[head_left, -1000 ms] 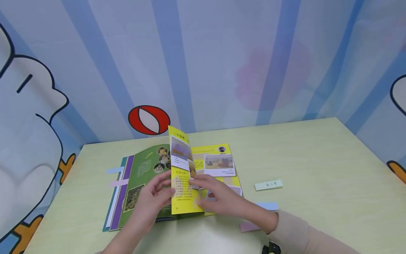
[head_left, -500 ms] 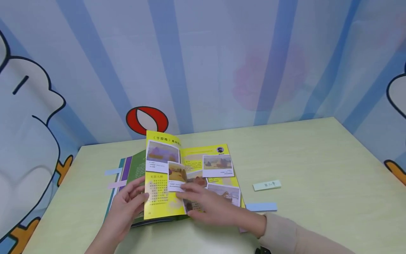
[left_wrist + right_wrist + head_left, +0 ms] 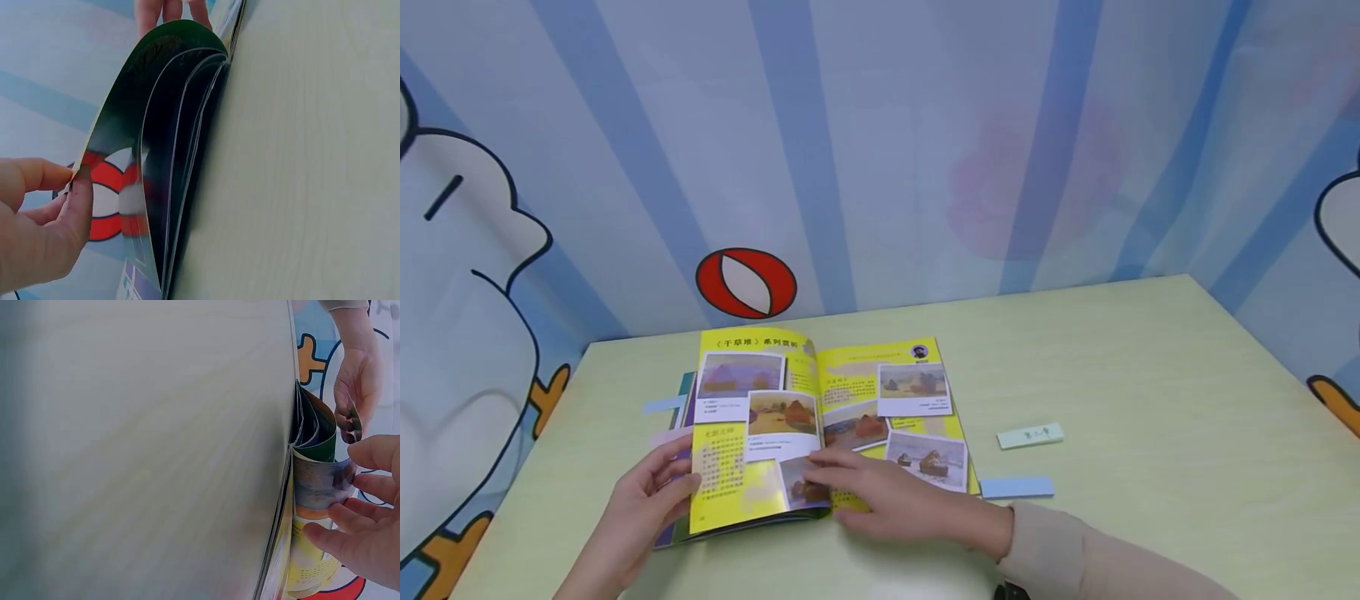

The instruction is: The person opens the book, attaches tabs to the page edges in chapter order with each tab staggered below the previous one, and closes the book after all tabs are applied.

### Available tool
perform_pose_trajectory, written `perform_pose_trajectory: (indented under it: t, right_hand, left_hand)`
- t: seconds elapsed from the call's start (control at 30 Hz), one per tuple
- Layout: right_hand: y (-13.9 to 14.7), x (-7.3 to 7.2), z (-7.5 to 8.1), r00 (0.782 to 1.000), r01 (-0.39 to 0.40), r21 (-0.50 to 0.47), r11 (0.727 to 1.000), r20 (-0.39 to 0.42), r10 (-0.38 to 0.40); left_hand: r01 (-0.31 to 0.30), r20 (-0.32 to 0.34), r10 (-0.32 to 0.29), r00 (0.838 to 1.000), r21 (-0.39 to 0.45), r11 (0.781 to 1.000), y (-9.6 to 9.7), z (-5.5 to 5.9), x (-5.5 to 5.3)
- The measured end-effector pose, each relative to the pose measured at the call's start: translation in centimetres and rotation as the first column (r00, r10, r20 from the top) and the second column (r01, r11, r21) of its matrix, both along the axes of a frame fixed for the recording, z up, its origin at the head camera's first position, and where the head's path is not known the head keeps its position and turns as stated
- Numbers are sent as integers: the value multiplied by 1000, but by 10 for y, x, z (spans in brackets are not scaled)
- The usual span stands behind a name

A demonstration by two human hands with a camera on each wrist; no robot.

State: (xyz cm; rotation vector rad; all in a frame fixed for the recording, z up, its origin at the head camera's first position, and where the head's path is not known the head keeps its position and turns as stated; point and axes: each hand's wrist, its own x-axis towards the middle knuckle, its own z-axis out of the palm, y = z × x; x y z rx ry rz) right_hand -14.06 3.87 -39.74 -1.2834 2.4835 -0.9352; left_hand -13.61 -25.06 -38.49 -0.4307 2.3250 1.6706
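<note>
A magazine [image 3: 940, 458] lies spread on the table, showing yellow pages with haystack pictures. Its left yellow page [image 3: 718, 492] is still lifted and curved. My left hand [image 3: 643, 504] pinches that page's outer edge between thumb and fingers; the pinch is plain in the left wrist view, where my left hand [image 3: 44, 219] is at the left and green and dark page undersides [image 3: 144, 94] show. Near the spine, my right hand [image 3: 898, 496] rests with extended fingers on the pages. In the right wrist view, the fingers of my right hand [image 3: 359, 525] touch the curved page.
Blue [image 3: 662, 405] and pink [image 3: 668, 436] tabs stick out from the magazine's left side. To its right lie a pale green strip [image 3: 1030, 436] with handwriting and a blue strip [image 3: 1017, 487]. A small black object [image 3: 1011, 592] shows at the bottom edge. A striped curtain [image 3: 917, 150] hangs behind.
My left hand has swung the yellow page from nearly upright over to the left, covering the green page. My right hand has shifted slightly left, and its arm now hides the pink strip.
</note>
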Motion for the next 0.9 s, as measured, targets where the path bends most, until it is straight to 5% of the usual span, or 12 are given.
perform_pose_trajectory:
  t: [0.27, 0.57, 0.77, 0.9]
  right_hand:
    - [-5, 1, 3, 995, -97, 103, 990, 26, 95]
    - [-8, 2, 6, 981, -193, 229, 954, 29, 192]
    - [-11, 3, 5, 964, -254, 335, 907, 11, 266]
    - [-15, 5, 6, 955, -236, 452, 860, -54, 291]
  left_hand:
    - [82, 52, -72, 996, -245, 966, -26, -18, -13]
    - [81, 97, -53, 994, -318, 945, -42, -35, -23]
    - [110, 96, -77, 992, -413, 904, -43, -34, -28]
    - [111, 65, -91, 994, -507, 855, -38, -33, -30]
